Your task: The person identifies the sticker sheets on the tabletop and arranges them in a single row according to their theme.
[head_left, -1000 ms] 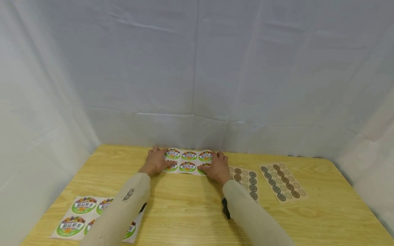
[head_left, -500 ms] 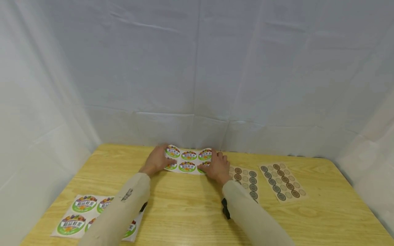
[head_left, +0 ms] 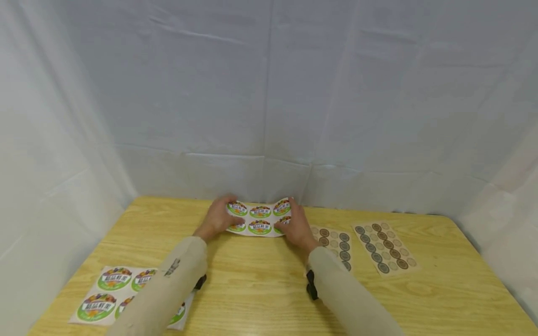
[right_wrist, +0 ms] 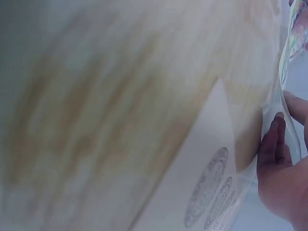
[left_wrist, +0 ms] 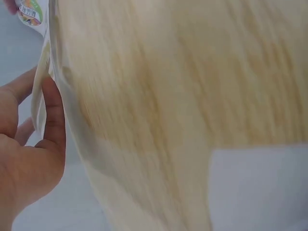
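Note:
A white sticker sheet (head_left: 259,218) with rows of oval fruit-print labels is held between both hands near the table's back edge. At its left end my left hand (head_left: 218,217) pinches it, thumb on the printed face and fingers behind. My right hand (head_left: 297,224) grips the right end the same way. The sheet bows, with both ends lifted. In the left wrist view the left hand (left_wrist: 33,139) has the sheet's edge between thumb and fingers. The right wrist view shows the right hand (right_wrist: 284,159) with fingers behind the curved sheet.
At the front left lies another fruit-label sheet (head_left: 94,289), partly hidden by the left sleeve. Two tan sheets of round stickers lie on the right: one (head_left: 335,242) beside the right forearm, another (head_left: 384,247) farther right. A white curtain (head_left: 269,93) rises behind the wooden table (head_left: 252,289).
The left fingers have gone behind the sheet's left end, then the right fingers behind its right end. Both ends have come up and the sheet has shifted slightly right.

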Demonstrator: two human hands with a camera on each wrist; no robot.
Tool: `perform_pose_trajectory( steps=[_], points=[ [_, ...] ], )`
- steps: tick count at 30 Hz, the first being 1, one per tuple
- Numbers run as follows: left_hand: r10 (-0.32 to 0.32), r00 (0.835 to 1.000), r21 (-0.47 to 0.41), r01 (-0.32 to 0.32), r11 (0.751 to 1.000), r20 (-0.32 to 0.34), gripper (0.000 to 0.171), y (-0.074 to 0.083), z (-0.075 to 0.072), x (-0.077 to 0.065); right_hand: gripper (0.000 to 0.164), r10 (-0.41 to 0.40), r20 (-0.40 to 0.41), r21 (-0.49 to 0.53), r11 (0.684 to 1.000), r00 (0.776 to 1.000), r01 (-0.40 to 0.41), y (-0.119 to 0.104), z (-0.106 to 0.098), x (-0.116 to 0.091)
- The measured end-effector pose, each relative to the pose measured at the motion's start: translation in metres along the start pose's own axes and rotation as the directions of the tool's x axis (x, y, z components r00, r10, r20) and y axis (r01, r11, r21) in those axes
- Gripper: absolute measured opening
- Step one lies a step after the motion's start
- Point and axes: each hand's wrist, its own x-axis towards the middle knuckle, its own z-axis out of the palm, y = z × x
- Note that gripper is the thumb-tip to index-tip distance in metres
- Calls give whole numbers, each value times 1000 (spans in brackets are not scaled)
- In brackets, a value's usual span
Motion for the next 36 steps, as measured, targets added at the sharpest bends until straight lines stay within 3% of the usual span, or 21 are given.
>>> perform_pose_trajectory(
  steps=[8,14,20,25,36],
  points=[
    [-80,997,-79,81,994,12,59,-2,-1,1,74,6,6,45,999,1000,-6,0,-4,2],
    [-97,995,-124,97,988,7,57,1,-7,1,68,-19,-3,166,986,1000,19,-5,-12,2],
    [-114,993,-186,115,976,16,58,6,-15,-3,64,78,22,261,962,997,-81,-7,-19,0],
    [-88,995,-244,95,965,41,61,6,-22,-12,59,151,47,352,922,987,-158,-9,-27,-7],
    [-135,986,-383,162,909,97,60,14,-25,-43,59,136,150,434,881,979,-189,-17,-46,-36]
  ],
)
